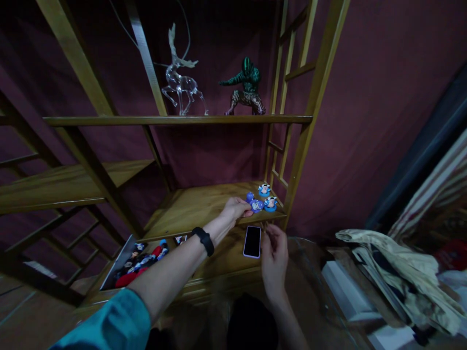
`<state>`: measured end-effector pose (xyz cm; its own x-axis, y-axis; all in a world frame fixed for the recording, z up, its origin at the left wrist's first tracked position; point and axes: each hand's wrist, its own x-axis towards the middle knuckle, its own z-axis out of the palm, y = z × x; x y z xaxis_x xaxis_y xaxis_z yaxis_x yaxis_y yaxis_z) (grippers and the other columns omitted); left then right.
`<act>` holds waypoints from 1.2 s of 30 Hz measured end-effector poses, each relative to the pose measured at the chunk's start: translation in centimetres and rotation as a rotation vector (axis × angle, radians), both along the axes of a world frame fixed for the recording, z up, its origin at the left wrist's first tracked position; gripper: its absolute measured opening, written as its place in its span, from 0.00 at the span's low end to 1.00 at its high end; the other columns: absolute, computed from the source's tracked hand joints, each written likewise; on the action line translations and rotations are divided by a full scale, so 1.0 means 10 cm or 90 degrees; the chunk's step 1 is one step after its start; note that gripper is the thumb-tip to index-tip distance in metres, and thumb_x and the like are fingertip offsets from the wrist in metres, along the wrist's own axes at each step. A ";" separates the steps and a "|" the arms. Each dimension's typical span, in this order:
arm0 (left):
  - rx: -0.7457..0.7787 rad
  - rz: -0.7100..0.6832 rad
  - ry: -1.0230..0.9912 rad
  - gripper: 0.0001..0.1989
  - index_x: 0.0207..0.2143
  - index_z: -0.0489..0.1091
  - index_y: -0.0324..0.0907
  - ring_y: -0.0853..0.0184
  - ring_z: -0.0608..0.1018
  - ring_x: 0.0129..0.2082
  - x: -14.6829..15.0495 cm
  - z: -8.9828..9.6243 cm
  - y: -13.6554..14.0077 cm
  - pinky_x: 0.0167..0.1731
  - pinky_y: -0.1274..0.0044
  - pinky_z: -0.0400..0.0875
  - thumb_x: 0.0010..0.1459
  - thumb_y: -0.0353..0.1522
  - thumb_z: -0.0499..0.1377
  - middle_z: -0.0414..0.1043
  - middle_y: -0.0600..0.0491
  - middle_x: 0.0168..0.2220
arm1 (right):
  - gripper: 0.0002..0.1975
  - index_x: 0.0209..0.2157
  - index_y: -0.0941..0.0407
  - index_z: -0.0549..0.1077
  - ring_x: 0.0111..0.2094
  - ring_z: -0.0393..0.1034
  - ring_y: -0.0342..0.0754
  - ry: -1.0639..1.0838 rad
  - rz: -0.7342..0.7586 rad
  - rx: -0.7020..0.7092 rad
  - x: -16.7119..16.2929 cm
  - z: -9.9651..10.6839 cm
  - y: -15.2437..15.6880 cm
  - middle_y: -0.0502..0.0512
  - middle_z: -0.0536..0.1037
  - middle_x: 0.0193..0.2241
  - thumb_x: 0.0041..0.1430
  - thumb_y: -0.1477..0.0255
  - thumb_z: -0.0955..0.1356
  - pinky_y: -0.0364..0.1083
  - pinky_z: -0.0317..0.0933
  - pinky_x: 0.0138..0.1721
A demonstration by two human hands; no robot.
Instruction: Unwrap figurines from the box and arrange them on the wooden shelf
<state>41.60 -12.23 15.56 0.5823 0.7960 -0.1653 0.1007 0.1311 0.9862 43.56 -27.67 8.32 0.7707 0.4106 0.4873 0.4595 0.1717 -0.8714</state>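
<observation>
My left hand (236, 209), with a black band on its wrist, pinches a small purple figurine (257, 206) at the front right of the middle shelf. A second purple piece (250, 197) is right behind it, partly covered. Two blue-and-white figurines on round blue bases stand close by to the right, the nearer figurine (270, 203) beside the held one and the farther figurine (264, 189) behind. My right hand (275, 250) hovers below the shelf edge, its fingers loosely bent and apart, with nothing visible in them. Just left of it lies a phone (252, 241) with a dark screen.
An open box (122, 262) with several red, blue and black figurines sits at the lower left. Above, a clear deer statue (182, 82) and a dark green crouching figure (248, 80) stand on the upper shelf (215, 119). Folded clothes (397, 262) and white boxes (346, 291) lie at right.
</observation>
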 end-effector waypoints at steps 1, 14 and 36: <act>-0.006 -0.007 0.000 0.06 0.14 0.68 0.34 0.74 0.72 0.16 0.00 0.00 0.00 0.23 0.82 0.71 0.39 0.22 0.61 0.68 0.53 0.14 | 0.16 0.48 0.55 0.62 0.45 0.64 0.48 -0.036 -0.011 0.003 0.12 0.14 0.00 0.59 0.67 0.44 0.58 0.68 0.58 0.48 0.60 0.45; 0.043 -0.058 0.069 0.10 0.27 0.66 0.36 0.75 0.70 0.17 -0.18 0.18 0.14 0.21 0.82 0.67 0.38 0.20 0.60 0.66 0.57 0.16 | 0.13 0.43 0.53 0.68 0.39 0.68 0.48 -0.321 0.118 -0.192 0.76 0.65 0.47 0.54 0.73 0.39 0.55 0.72 0.60 0.49 0.61 0.42; 0.541 -0.294 -0.002 0.21 0.41 0.70 0.40 0.68 0.72 0.39 0.04 0.08 0.51 0.44 0.77 0.63 0.42 0.19 0.55 0.73 0.54 0.37 | 0.16 0.46 0.53 0.67 0.38 0.69 0.48 -0.355 0.183 -0.198 0.87 0.62 0.57 0.55 0.71 0.41 0.54 0.73 0.62 0.48 0.62 0.42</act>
<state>42.04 -7.09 16.36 0.8676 0.3414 0.3617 -0.0393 -0.6779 0.7341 52.29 -22.01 14.51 0.2799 0.7454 0.6050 0.8259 0.1344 -0.5476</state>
